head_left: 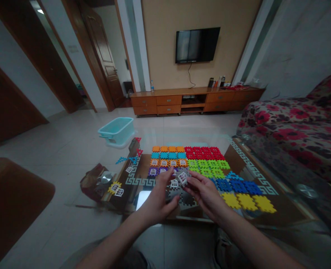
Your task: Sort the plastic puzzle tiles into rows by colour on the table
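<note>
My right hand (203,189) pinches a grey interlocking puzzle tile (183,177) with a white window piece in its middle. The tile is tilted above the near part of the glass table. Beside it, my left hand (161,194) is open, thumb and fingers apart, with nothing visible between them. A loose white window piece (174,183) shows between the hands. Dark grey tiles (188,198) lie beneath, partly covered by my hands. Purple tiles with white windows (153,171) and orange ones (163,163) sit in rows just beyond.
Red (204,152), lime green (207,164), blue (237,185) and yellow tiles (246,201) cover the table's right part. At left lie a yellow tile (113,185), blue connector pieces (123,160) and a white window (129,169). A teal bin (116,129) stands beyond the table.
</note>
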Tool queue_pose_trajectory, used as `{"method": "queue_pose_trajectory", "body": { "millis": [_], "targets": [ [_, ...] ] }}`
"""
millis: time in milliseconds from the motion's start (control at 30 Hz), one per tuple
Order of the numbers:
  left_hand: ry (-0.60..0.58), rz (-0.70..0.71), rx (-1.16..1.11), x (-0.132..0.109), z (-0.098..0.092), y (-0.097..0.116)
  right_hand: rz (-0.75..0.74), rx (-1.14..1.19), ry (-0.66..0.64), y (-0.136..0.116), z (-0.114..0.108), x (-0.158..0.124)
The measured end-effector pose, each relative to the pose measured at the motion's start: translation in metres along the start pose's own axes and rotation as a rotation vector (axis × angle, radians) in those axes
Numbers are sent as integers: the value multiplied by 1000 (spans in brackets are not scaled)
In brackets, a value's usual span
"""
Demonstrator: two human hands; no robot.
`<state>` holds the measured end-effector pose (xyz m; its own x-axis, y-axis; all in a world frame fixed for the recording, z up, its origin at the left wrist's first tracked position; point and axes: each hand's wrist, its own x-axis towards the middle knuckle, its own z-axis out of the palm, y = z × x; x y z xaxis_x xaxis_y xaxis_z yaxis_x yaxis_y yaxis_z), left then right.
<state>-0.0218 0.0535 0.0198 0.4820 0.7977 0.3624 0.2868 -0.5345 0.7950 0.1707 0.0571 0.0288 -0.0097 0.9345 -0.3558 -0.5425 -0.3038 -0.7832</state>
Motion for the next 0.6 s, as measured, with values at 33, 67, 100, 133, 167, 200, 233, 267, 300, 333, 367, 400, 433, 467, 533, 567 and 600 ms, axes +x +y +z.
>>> {"method": "queue_pose_trajectory", "body": {
  "millis": [33,67,100,133,167,200,233,267,300,333,367,400,433,467,533,567,600],
  "targets": [
    [26,-62,-107,1,0,0,18,12,-15,-1,0,-1],
    [32,-119,-213,2,1,-1,40,23,-43,-2,0,-2],
    [22,-165,-314,3,0,-1,65,31,-82,-2,1,-3],
    [3,-203,-406,4,0,-1,94,36,-133,-3,1,-5],
    [-17,-233,-486,5,-1,-1,123,38,-192,-3,1,-6],
    [-32,-254,-552,6,-2,0,150,41,-252,-3,1,-7],
    [-44,-268,-607,7,-3,1,172,44,-310,-3,0,-9],
    [-53,-277,-649,7,-4,1,186,49,-358,-3,0,-9],
    [-59,-282,-679,8,-5,2,194,55,-396,-2,0,-10],
    [-61,-286,-700,8,-6,2,201,61,-424,-1,0,-10],
    [-60,-291,-715,9,-6,2,207,65,-441,-1,-1,-10],
    [-55,-297,-724,9,-6,2,214,68,-451,0,-2,-10],
    [-48,-302,-728,9,-6,2,220,70,-455,0,-2,-10],
    [-41,-304,-730,9,-6,2,226,71,-455,1,-2,-9],
    [-32,-302,-734,10,-6,2,230,66,-453,2,-3,-9],
    [-27,-300,-735,11,-6,2,231,61,-448,2,-3,-9],
    [-19,-299,-735,11,-6,1,233,53,-440,2,-2,-9]
  ]
}}
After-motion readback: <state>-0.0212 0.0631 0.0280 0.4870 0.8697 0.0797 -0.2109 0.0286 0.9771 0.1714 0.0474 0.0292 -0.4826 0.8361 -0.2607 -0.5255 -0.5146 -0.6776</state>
